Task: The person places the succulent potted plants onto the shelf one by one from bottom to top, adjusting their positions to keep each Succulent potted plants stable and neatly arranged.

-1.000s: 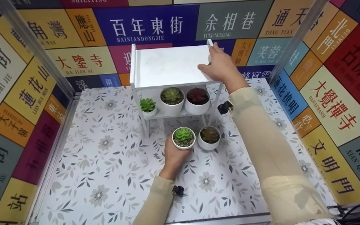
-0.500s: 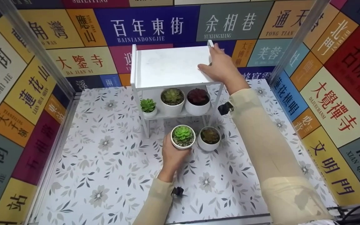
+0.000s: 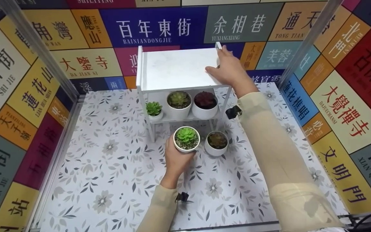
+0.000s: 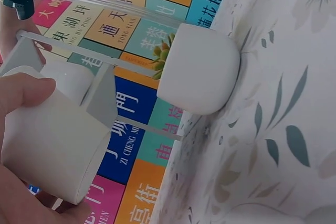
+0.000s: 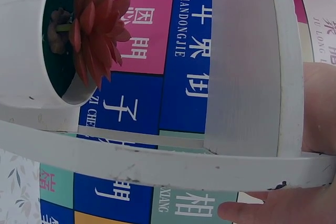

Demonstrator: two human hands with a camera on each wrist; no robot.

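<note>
Head view, left hand (image 3: pixel 175 161): wrapped round the green succulent pot (image 3: pixel 186 139), lifting it clear of the floral cloth (image 3: pixel 108 183), on the near side of the white rack (image 3: pixel 179 69).
Head view, right hand (image 3: pixel 229 70): clasping the rack's right end, thumb on the top board.
Head view, lower shelf (image 3: pixel 166 121): left to right, small green plant (image 3: pixel 154 110), pale succulent (image 3: pixel 179 102), dark red succulent (image 3: pixel 205 103).
Head view, brown succulent pot (image 3: pixel 216 142): on the cloth, just right of the held pot.
Left wrist view, grip: thumb and fingers on opposite sides of the smooth-looking wall; a likely slip from any loosening.
Right wrist view, rail (image 5: pixel 157 169): right hand around its upper end.
Possible trouble: a knock against the shelf edge, from too close a pass; toppling of the brown succulent pot, from a rightward sweep; sliding of the shelved plants, from a sharp tug on the rack.
</note>
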